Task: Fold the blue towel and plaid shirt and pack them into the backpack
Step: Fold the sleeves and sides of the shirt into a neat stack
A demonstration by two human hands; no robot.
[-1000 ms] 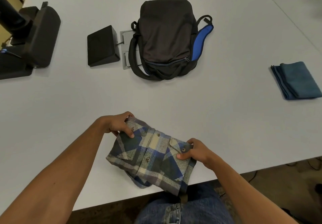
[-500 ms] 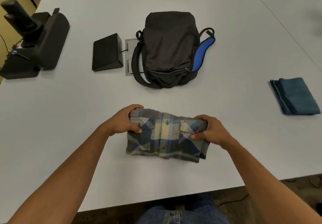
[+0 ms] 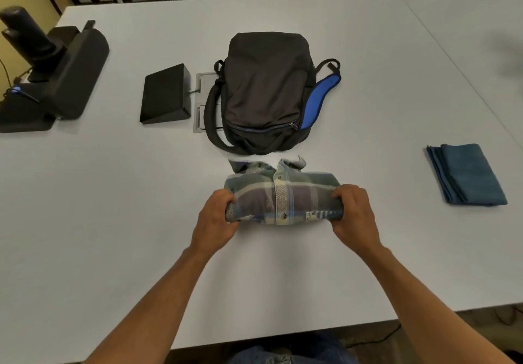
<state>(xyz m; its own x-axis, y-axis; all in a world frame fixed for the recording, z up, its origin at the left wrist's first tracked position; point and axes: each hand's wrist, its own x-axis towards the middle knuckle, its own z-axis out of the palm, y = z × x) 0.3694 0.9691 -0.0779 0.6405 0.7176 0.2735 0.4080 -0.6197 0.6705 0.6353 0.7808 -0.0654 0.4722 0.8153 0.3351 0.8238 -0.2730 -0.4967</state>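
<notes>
The plaid shirt (image 3: 285,196) lies folded into a compact bundle on the white table (image 3: 113,222), its collar pointing toward the backpack. My left hand (image 3: 216,220) grips its left end and my right hand (image 3: 355,213) grips its right end. The black backpack (image 3: 266,89) lies flat just beyond the shirt, with a blue-lined strap at its right side and its front zipper shut. The blue towel (image 3: 468,175) sits folded at the right of the table, away from both hands.
A black wedge-shaped box (image 3: 165,95) and a grey floor-box plate (image 3: 202,103) lie left of the backpack. A black device on a stand (image 3: 53,72) occupies the far left. Chairs stand behind the table's far edge. The table's near edge runs below my forearms.
Both hands carried the shirt from the near table edge forward toward the backpack and rolled it over, so the collar now faces away from me.
</notes>
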